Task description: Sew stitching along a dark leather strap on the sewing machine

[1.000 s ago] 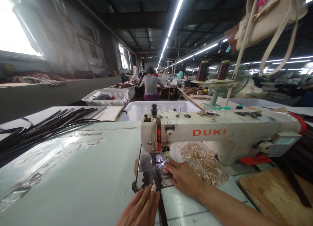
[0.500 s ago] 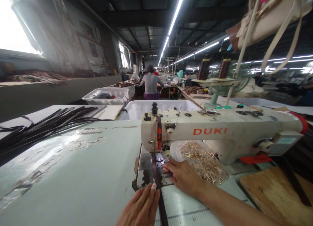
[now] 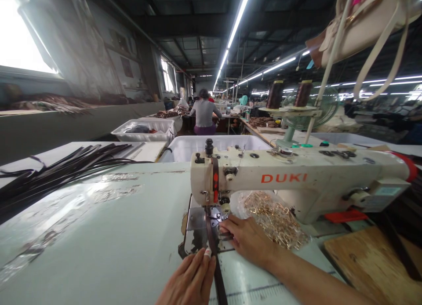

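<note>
A white DUKI sewing machine [image 3: 296,182] stands on the pale green table [image 3: 99,234]. A narrow dark strap [image 3: 212,248] runs from the table's front edge up under the presser foot [image 3: 216,215]. My left hand [image 3: 189,281] lies flat beside the strap on its left, fingers together, a taped fingertip touching it. My right hand [image 3: 247,239] rests on the needle plate to the right of the foot, fingertips pressing the strap. Neither hand grips anything.
A clear bag of gold metal rings [image 3: 275,219] lies under the machine arm. Dark straps [image 3: 49,173] are piled at the left. White bins [image 3: 211,144] stand behind the table. A wooden board [image 3: 372,265] lies at right. A person [image 3: 203,116] sits far ahead. A bag [image 3: 365,23] hangs overhead.
</note>
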`<state>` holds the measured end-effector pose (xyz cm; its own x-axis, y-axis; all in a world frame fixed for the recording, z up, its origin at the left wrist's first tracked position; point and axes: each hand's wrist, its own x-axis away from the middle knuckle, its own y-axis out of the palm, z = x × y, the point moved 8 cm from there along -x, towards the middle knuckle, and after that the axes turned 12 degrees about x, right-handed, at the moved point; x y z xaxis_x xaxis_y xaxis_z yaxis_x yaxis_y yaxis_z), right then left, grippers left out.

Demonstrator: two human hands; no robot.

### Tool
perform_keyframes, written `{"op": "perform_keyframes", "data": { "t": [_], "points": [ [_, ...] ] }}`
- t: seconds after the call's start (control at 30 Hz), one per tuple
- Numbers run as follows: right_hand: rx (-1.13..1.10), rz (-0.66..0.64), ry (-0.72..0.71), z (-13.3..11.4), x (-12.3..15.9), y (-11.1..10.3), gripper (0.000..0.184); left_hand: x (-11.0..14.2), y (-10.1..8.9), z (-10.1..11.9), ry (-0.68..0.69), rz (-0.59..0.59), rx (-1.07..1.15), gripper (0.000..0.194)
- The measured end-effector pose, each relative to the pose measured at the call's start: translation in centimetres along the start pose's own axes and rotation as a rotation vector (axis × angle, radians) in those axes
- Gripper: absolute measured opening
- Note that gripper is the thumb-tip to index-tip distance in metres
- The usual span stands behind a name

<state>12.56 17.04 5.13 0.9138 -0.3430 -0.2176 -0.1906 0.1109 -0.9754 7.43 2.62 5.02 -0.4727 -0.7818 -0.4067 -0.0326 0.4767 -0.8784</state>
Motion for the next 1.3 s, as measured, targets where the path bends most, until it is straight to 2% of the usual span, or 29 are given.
{"op": "perform_keyframes", "data": {
  "t": [0.13,0.3,0.57,0.73,0.93,1.17,1.3],
  "points": [
    [0.008,-0.001,-0.001,-0.1,0.0,0.0,0.023,0.0,0.6,0.0,-0.006,-0.048,-0.009,0.031],
    [0.022,-0.010,0.001,-0.2,0.0,-0.1,0.018,0.5,1.4,-0.1,-0.012,-0.043,0.008,0.041],
    [0.010,-0.015,0.005,-0.2,0.0,-0.1,0.018,0.5,1.0,-0.2,-0.021,-0.006,0.019,0.033],
    [0.003,-0.009,-0.007,-0.1,-0.1,-0.1,0.027,-0.2,-0.1,-0.2,-0.022,-0.025,0.024,0.031],
    [0.016,-0.007,-0.017,-0.2,0.1,-0.2,0.029,-0.6,-1.8,-0.4,-0.045,-0.147,0.099,0.042],
    [0.021,0.000,-0.020,-0.1,-0.1,-0.1,0.026,-1.5,-4.4,-1.1,-0.061,-0.077,0.254,0.053],
    [0.008,0.004,-0.023,0.0,-0.2,0.1,0.030,-2.0,-4.5,-1.3,-0.079,-0.053,0.300,0.055]
  ]
}}
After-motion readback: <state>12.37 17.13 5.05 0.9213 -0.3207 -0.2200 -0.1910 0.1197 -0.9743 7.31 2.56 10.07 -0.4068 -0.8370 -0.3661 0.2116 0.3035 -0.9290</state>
